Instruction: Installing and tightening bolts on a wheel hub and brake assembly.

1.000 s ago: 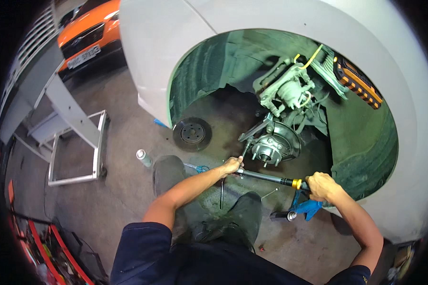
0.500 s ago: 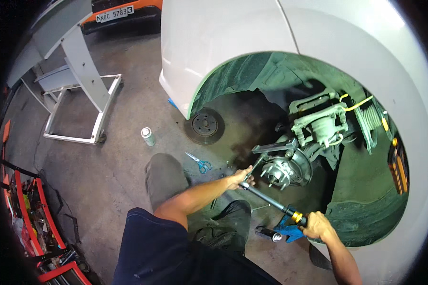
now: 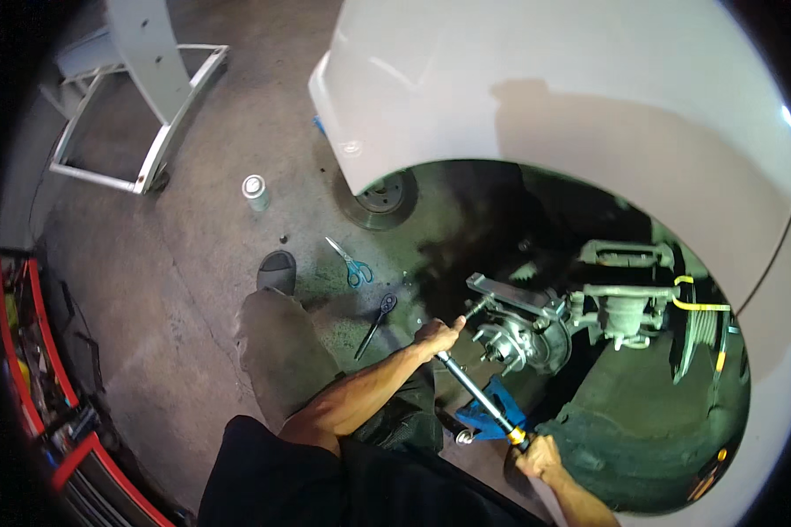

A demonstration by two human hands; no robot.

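A long torque wrench (image 3: 479, 393) with a yellow ring lies slanting between my hands, in front of the bare wheel hub (image 3: 504, 341) and its studs. My left hand (image 3: 438, 339) is closed round the wrench's head end, where a bar or extension runs toward the hub. Wrapped round the dark grip at the near end is my right hand (image 3: 539, 458). Above the hub sits a metal bracket (image 3: 514, 294). A brake caliper (image 3: 620, 312) hangs to its right, by a yellow hook or strap (image 3: 703, 306). What the wrench's drive engages is hidden.
White car fender (image 3: 431, 88) arches over the work. On the floor are a brake disc (image 3: 380, 211), scissors (image 3: 357, 270), a ratchet (image 3: 376, 325) and a spray can (image 3: 255, 191). A blue stand (image 3: 499, 400) is behind the wrench. Red tool cart (image 3: 51, 351) and white frame (image 3: 161, 149) stand left.
The view has shifted, and the ratchet now shows fully. The wrench's handle end has swung down toward me with my right hand; my left hand stays at the head end.
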